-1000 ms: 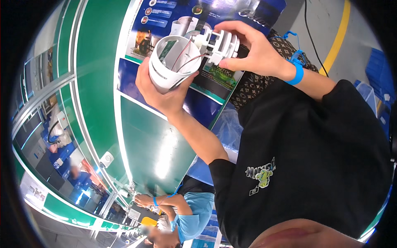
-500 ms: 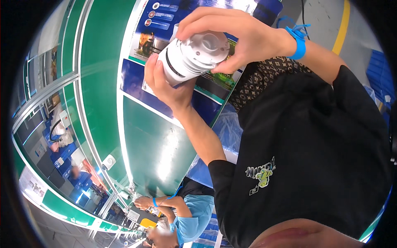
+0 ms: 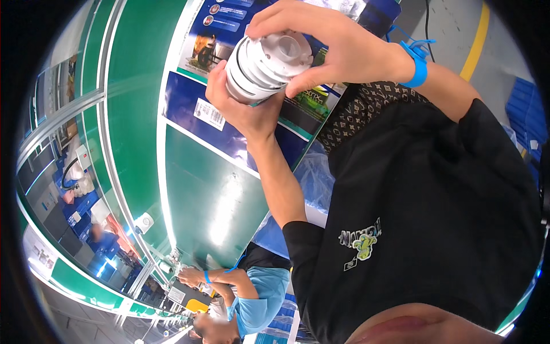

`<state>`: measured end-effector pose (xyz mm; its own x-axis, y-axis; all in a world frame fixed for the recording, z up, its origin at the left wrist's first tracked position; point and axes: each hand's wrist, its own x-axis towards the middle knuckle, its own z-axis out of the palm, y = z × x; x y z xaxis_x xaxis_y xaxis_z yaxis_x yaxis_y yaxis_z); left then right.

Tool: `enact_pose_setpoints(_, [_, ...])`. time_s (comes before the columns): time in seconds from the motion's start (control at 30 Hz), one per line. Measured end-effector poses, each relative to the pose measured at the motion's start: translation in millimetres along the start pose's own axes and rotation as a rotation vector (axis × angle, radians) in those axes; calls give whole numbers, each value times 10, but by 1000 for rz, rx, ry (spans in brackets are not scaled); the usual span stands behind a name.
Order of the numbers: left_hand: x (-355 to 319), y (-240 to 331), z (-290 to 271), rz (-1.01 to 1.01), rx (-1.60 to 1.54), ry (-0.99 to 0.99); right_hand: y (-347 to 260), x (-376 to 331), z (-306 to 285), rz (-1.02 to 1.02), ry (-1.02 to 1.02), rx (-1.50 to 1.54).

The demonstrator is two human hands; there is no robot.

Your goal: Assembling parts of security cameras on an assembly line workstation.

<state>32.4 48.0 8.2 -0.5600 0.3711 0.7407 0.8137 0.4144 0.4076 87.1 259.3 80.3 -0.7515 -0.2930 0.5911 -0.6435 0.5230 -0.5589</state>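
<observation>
Far left, a metal frame [image 3: 98, 97] bows with my lens; past it I get a second row of work with a blurred person [image 3: 98, 238], detail too small for me to read. Next, a long green strip [image 3: 137, 114], with a small white box [image 3: 144, 222] mounted lower down.

The green bench [image 3: 195, 178] follows, a bright streak of lamp light lying along it. Over its upper part, a printed blue box [image 3: 182, 94] with a white label [image 3: 209, 114] facing me. Low in view, a co-worker in a light blue shirt [image 3: 263, 295], blue wrist strap on, hands at the same bench.

Above the blue box, off its surface: the white cylinder [image 3: 258, 71], tilted, round end toward me. Left hand [image 3: 246, 114] curled round its lower part. Just beside the bench, clear plastic [image 3: 315, 175] over something blue. Right hand [image 3: 335, 49] arched wide across the round end, fingers on the far rim, thumb on the near side, pinching the cylinder between; blue band [image 3: 417, 66] at that wrist.

Further right I have patterned trousers [image 3: 366, 117] and a black T-shirt [image 3: 424, 200]. Grey floor [image 3: 452, 34] behind, crossed by a black cable [image 3: 428, 28] and a yellow line [image 3: 478, 46]. Far right, blue crates [image 3: 526, 114].
</observation>
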Motion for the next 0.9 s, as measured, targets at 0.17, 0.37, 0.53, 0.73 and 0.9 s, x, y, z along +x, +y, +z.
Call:
enact_pose_setpoints(0.17, [-43, -9, 42, -11, 26, -14, 82, 3, 21, 144, 23, 364])
enact_pose_setpoints(0.37, [-72, -5, 64, -196, -84, -147, 82, 117, -123, 289, -83, 245])
enact_pose_setpoints(0.53, [-121, -66, 74, -159, -182, -148, 34, 99, -172, 143, -26, 252])
enact_pose_setpoints(0.73, [-110, -36, 183, -304, -389, -10, -200, 60, -84, 110, -28, -243])
enact_pose_setpoints(0.9, [-61, 12, 173, -351, -400, -28, -108, 27, -11, 140, 218, 241])
